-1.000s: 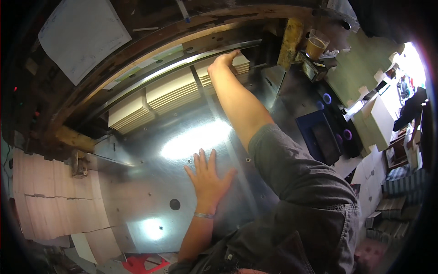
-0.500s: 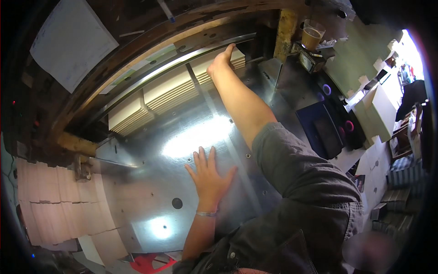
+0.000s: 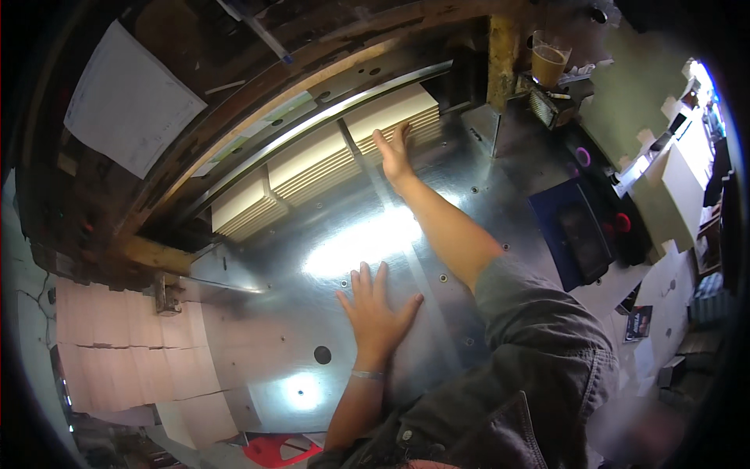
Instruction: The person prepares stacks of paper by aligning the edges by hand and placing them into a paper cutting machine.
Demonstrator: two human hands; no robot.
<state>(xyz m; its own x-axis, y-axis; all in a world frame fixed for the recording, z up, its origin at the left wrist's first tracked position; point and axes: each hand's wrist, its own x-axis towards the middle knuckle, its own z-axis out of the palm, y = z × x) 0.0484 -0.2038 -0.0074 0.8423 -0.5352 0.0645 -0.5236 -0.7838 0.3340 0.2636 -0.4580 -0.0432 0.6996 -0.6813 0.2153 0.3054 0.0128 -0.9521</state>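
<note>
Three side-by-side stacks of cream paper, the left [image 3: 241, 202], the middle [image 3: 312, 160] and the right [image 3: 394, 109], lie at the far edge of a shiny metal table [image 3: 258, 352], beneath a long metal bar [image 3: 312, 119] of what looks like a paper cutter. My right hand [image 3: 396, 156] is raised at the near face of the right stack, open, thumb and fingers apart. Whether it touches the sheets I cannot tell. Flat on the metal, nearer to me, rests my left hand [image 3: 373, 316], fingers spread and holding nothing; a bracelet [image 3: 367, 374] circles its wrist.
Tall piles of pinkish paper [image 3: 129, 344] stand along the left side. A metal side plate [image 3: 482, 129] rises at the far right, with a glass of brown drink [image 3: 549, 64] beyond it. A dark blue box-like object [image 3: 566, 230] lies right. Something red [image 3: 273, 451] shows below the near edge.
My right hand has drawn back from the top of the right stack to its near face. The left hand keeps its place on the metal. The whole view has shifted slightly.
</note>
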